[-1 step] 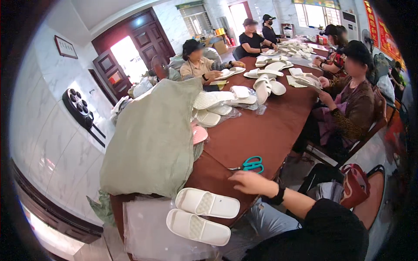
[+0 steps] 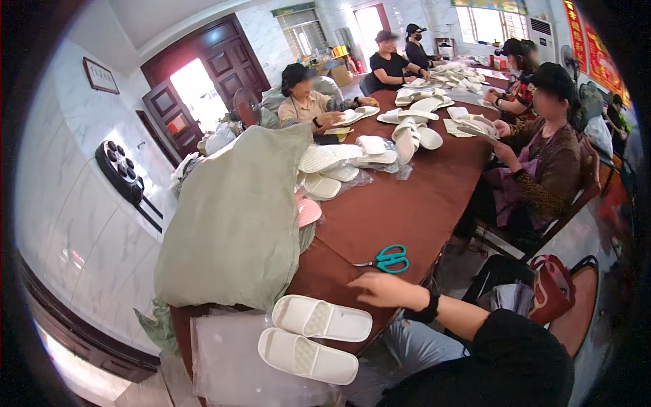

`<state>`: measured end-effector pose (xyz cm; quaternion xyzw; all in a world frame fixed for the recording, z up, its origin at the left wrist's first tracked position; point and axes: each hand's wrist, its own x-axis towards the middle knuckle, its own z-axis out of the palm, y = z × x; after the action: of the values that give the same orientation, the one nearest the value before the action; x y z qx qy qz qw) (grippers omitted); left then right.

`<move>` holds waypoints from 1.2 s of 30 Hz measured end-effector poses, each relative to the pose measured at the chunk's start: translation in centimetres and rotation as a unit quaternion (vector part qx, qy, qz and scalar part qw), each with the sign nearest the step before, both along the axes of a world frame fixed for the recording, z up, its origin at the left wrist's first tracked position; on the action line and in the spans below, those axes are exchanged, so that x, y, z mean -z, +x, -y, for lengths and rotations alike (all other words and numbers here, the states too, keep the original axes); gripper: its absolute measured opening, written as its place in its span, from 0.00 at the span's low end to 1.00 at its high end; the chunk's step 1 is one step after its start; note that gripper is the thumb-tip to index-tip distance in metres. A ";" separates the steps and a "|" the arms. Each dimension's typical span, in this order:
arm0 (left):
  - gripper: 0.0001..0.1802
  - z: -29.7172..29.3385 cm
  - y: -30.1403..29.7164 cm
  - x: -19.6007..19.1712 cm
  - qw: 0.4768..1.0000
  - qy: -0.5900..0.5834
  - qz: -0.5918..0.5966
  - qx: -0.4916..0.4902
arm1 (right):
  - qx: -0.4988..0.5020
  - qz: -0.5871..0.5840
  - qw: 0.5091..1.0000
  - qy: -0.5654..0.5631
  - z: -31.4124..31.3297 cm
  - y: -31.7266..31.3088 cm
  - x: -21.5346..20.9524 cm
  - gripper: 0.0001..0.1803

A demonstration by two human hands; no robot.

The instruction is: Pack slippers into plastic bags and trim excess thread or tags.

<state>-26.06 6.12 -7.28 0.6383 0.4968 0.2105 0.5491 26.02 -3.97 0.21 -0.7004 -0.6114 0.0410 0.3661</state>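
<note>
My right hand (image 2: 390, 290) reaches in over the near end of the table, with a black band round its wrist. Its fingers point left, loosely stretched and a little blurred, with nothing seen in them. Just beyond it lie scissors with teal handles (image 2: 392, 259), apart from the hand. Nearer to me, a pair of white slippers rests side by side: the upper slipper (image 2: 349, 322) and the lower slipper (image 2: 332, 363). Beneath them, clear plastic bags (image 2: 227, 359) cover the table corner. My left hand is out of the picture.
A large grey-green sack (image 2: 227, 224) fills the table's left side, a pink slipper (image 2: 308, 212) peeking out beside it. White slippers (image 2: 322, 184) in plastic lie farther along the brown tabletop (image 2: 420, 197). Several co-workers handle slippers around the table. A red bag (image 2: 553, 288) sits on a chair at right.
My right hand has shifted slightly to the left. The slippers and scissors have stayed in place on the table.
</note>
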 end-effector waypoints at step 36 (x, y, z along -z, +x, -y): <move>0.25 -19.4 22.3 -5.1 0.903 0.340 -0.180 0.191 | -0.117 -0.388 0.885 0.230 0.3 -5.5 22.7 0.23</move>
<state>-3.72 25.53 -2.22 0.8958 0.3543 0.1387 0.2297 20.50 -4.30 -22.53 -0.4483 -0.4905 0.2103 0.7171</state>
